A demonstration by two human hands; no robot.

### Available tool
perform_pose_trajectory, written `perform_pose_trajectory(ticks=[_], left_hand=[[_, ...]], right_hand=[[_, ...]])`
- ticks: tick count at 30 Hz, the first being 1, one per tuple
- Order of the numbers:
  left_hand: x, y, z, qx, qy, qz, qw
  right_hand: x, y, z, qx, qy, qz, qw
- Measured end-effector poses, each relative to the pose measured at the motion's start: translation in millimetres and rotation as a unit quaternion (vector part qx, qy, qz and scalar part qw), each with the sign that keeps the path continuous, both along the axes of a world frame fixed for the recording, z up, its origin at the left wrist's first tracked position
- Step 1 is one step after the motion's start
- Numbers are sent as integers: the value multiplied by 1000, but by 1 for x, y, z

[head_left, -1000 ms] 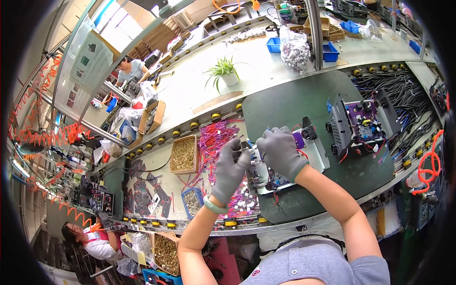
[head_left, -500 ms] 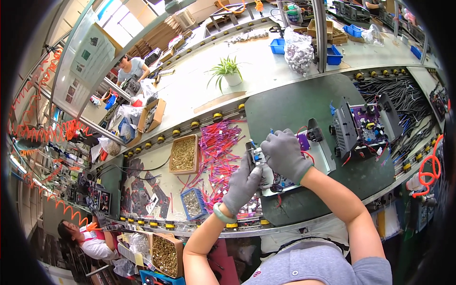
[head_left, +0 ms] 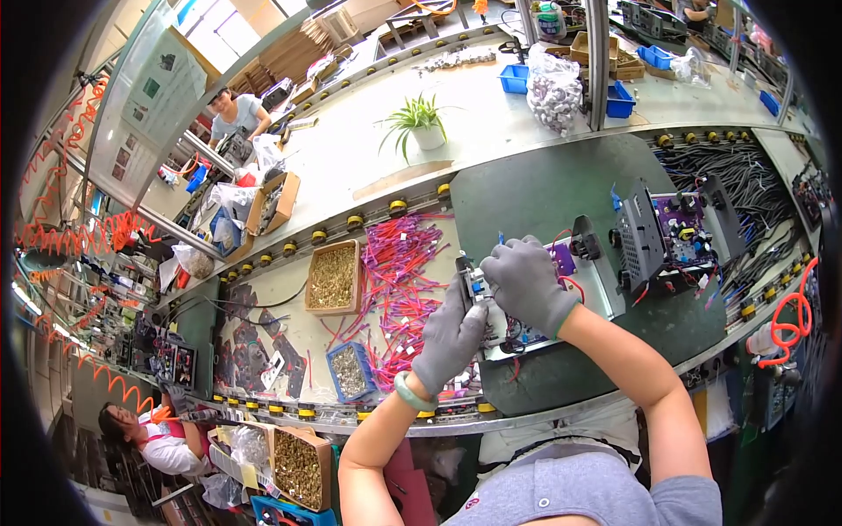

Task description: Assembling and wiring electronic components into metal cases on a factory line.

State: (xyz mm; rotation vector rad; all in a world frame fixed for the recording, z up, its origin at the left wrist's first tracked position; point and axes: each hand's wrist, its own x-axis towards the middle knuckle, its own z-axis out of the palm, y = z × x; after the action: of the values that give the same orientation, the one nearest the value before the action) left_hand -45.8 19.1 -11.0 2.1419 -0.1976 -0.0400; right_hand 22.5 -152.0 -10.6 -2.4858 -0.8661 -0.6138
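A silver metal chassis [head_left: 603, 296] lies on the dark green board in front of me, with a purple circuit board [head_left: 562, 259] and a red wire in it. My gloved left hand [head_left: 449, 340] is closed round its black left end panel [head_left: 465, 272], thumb on the inner side. Small white and blue connectors [head_left: 479, 289] sit by that thumb. My gloved right hand [head_left: 529, 282] is over the same end, fingers curled together beside the connectors. What its fingertips pinch is hidden.
Right of the chassis stands a second black-sided unit [head_left: 671, 228]. To the left lie purple-red wires [head_left: 403, 289], a carton of brass-coloured parts [head_left: 333, 276] and a blue bin [head_left: 351, 372]. Black cables [head_left: 745, 175] fill the far right. A potted plant [head_left: 427, 136] stands behind; co-workers sit left.
Both hands stay at the chassis's left end, the right one barely shifted. My view has moved slightly. The co-worker at the upper left has raised their head.
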Motion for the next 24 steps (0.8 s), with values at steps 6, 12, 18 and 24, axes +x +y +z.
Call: perform_pose_trajectory(ticks=[6,12,18,24], left_hand=[[5,-6,3,2,8,1,1000],[8,2,-10,-141,57,-12,988],[16,149,-126,-99,95,224,965],[57,126,-176,322,94,236,912]], right_hand=[[10,2,-2,9,60,21,998],[-3,-11,10,-31,77,12,996],[-49,-78,47,61,-49,1,997],[-45,-110,20,29,-27,-32,999]])
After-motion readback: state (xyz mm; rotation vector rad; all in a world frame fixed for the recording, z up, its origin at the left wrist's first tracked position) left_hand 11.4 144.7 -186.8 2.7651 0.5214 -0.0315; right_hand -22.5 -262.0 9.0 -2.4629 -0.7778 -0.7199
